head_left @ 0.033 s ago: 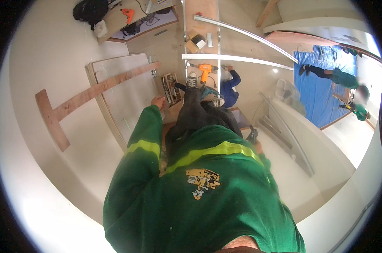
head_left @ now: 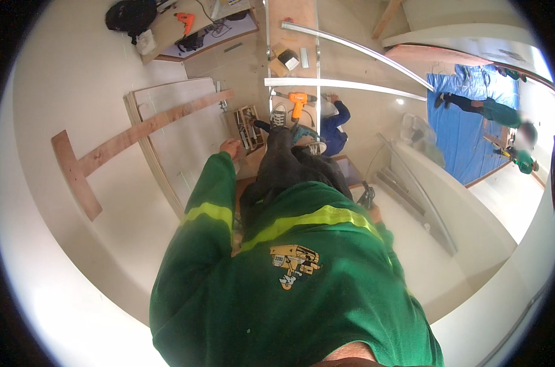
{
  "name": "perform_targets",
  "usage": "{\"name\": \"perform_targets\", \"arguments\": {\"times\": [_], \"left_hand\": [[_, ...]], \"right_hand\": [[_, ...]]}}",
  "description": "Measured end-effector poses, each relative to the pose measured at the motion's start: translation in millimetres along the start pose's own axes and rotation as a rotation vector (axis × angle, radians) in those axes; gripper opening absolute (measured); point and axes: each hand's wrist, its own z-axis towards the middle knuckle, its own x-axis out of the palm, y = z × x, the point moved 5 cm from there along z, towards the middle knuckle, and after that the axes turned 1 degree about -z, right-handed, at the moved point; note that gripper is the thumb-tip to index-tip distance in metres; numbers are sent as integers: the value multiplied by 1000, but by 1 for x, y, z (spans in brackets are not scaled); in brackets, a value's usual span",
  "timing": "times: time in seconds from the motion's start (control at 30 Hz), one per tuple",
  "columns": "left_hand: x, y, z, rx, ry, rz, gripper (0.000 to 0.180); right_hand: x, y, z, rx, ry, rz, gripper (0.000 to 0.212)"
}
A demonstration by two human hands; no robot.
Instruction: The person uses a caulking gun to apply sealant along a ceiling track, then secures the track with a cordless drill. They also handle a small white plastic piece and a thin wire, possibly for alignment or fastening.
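My left hand (head_left: 230,147) is held out beside my leg with its fingers curled. Whether anything lies in them is hidden. Near it stands an open wooden tool box (head_left: 249,127) with several tools inside. My right hand (head_left: 374,213) is low at my right side, mostly behind my sleeve, and closed on a dark hand tool (head_left: 367,194) whose kind I cannot make out. An orange cordless drill (head_left: 298,103) lies on the raised plank platform (head_left: 293,52), by my shoe (head_left: 279,115). Neither hand touches the drill.
Two pale metal channels (head_left: 345,84) cross the platform. A person in blue (head_left: 334,131) crouches close on the right. Stacked boards (head_left: 173,116) and a T-shaped wooden piece (head_left: 115,142) are at left. Further people stand near a blue tarp (head_left: 458,131). Another orange tool (head_left: 184,22) lies on a table.
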Motion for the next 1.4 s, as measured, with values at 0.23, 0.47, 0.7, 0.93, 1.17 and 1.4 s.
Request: {"name": "perform_targets", "arguments": {"times": [0.23,0.47,0.7,0.93,1.17,1.4], "left_hand": [[-1,-25,55,112,-52,93,31],[33,-80,-3,42,-24,102,43],[83,-108,35,68,145,156,62],[149,-143,53,174,201,404,54],[218,-173,34,263,238,605,58],[266,-162,45,371,268,734,61]], "right_hand": [[5,9,5,87,-15,75,49],[11,-37,-5,22,-128,-60,49],[32,-2,-29,277,-49,244,45],[55,-9,-34,325,-75,391,53],[69,-8,-42,242,-148,375,57],[38,61,-43,61,-233,319,48]]}}
